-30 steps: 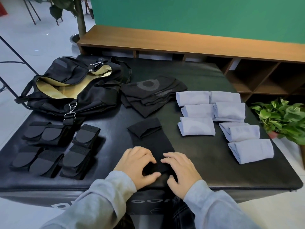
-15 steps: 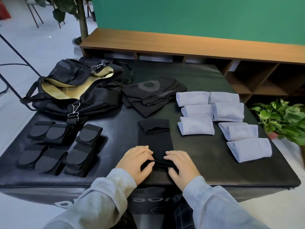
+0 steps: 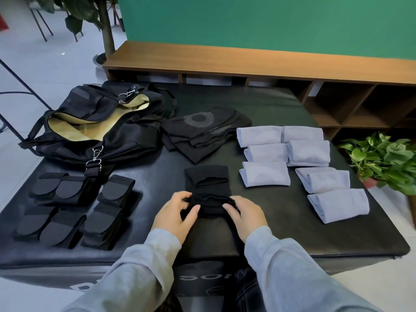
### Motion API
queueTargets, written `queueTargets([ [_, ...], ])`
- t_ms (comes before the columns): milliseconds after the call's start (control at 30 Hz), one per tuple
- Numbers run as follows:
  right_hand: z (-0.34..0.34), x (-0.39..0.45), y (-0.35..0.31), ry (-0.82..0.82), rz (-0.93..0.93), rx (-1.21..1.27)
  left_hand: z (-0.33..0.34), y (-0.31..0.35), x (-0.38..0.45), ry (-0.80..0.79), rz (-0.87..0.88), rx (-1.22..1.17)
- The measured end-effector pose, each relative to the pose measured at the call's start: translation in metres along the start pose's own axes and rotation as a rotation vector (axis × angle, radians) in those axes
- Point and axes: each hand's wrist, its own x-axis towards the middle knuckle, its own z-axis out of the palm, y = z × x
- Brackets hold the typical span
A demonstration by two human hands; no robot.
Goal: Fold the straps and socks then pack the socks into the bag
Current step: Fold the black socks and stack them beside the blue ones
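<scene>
Both hands (image 3: 208, 216) rolled black sock (image 3: 208, 192) farther, gripping it, grey socks (image 3: 265, 174) beside

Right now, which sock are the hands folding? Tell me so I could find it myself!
Look at the big black table, then its near edge in the middle. There the left hand and right hand grip one black sock. Its light blue neighbours are already folded, and the black pile lies behind, untouched.

green wall (image 3: 270, 25), long wooden shelf unit (image 3: 247, 61), pale tiled floor (image 3: 33, 61), potted plant (image 3: 382, 158), tree trunk (image 3: 107, 25)
</scene>
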Motion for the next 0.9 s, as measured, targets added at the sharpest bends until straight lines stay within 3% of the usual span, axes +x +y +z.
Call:
queueTargets([
  [133,-0.002,0.007,-0.005,-0.005,0.036,-0.026,0.002,0.001,0.003,0.051,-0.019,0.050],
  [300,0.002,0.010,-0.006,0.099,0.101,0.067,0.007,-0.002,0.004,0.129,-0.009,0.063],
  [400,0.005,0.006,-0.005,0.155,0.114,0.141,0.011,-0.009,0.005,0.181,0.164,0.167],
  [533,0.013,-0.002,-0.007,0.264,-0.189,-0.056,0.013,-0.017,0.005,0.197,0.378,0.351],
  [633,0.017,-0.003,-0.008,0.220,-0.349,-0.159,0.013,-0.015,0.006,0.191,0.371,0.407],
  [800,0.013,0.000,-0.010,0.061,-0.286,-0.181,0.016,-0.014,0.008,0.134,0.359,0.487],
  [900,0.013,0.002,-0.007,0.075,-0.258,-0.131,0.016,-0.014,0.008,0.131,0.369,0.480],
])
